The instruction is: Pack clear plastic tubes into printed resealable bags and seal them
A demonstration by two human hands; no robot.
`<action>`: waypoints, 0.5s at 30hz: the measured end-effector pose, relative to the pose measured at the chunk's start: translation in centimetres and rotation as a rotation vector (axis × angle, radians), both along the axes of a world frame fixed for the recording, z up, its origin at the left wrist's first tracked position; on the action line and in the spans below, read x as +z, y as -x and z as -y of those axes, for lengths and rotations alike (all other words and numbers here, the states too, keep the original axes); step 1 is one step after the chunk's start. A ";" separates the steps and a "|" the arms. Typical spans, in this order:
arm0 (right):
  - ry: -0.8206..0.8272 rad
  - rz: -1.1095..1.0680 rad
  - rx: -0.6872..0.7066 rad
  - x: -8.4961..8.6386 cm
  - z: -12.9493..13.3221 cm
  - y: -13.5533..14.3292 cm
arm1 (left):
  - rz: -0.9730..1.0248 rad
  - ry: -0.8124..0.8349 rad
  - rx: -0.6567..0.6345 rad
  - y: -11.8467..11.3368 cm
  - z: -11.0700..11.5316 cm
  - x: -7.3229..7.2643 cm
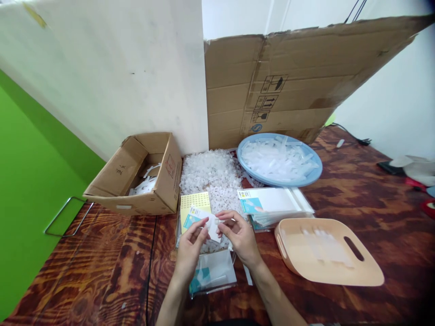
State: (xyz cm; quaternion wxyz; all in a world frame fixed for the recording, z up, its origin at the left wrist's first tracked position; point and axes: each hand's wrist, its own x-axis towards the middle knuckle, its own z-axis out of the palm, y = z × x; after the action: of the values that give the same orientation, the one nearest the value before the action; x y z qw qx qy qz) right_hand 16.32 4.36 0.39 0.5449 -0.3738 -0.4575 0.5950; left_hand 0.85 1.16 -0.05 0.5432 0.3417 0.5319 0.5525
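Note:
My left hand (pixel 190 242) and my right hand (pixel 240 237) face each other over a heap of small clear plastic pieces (pixel 210 170). The right thumb and fingers pinch a small clear plastic piece (pixel 218 222). Thumb and forefinger of the left hand are pressed together; what lies between them is too small to name. Just beneath the fingers is a white and teal printed card (pixel 193 216), partly covered by the hands. A yellow sheet with rows of dots (pixel 195 200) lies behind it. Closer to me sits a clear packet with a teal print (pixel 217 270).
An open cardboard box (pixel 136 179) with white pieces stands left. Behind on the right, a blue basin (pixel 317 174) holds clear strips. Stacked printed packets (pixel 277 201) lie before it, and a peach board-like tray (pixel 360 276) carries several translucent strips. A large cardboard sheet (pixel 299 86) leans behind.

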 end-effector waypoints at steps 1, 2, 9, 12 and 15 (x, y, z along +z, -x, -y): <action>-0.002 -0.015 0.006 -0.2 -0.1 -0.1 | -0.050 -0.012 0.004 0.1 0.1 0.1; -0.002 -0.031 0.013 -0.4 -0.1 -0.2 | -0.078 -0.019 0.012 0.2 0.2 0.3; -0.008 -0.040 0.103 -0.7 0.1 -1.0 | -0.248 -0.073 0.060 -0.1 0.6 1.6; 0.000 0.045 0.118 -0.4 0.3 -1.3 | -0.312 -0.138 0.070 -0.3 0.8 2.3; 0.016 0.172 0.157 -0.4 0.5 -1.4 | -0.341 -0.196 0.036 -0.5 1.0 3.0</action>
State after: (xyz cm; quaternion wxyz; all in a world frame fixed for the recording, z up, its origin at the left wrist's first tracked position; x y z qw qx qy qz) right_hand 17.68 3.89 0.00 0.4524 -0.3907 -0.5257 0.6053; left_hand 1.37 0.15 2.91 0.3995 0.4720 0.5659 0.5453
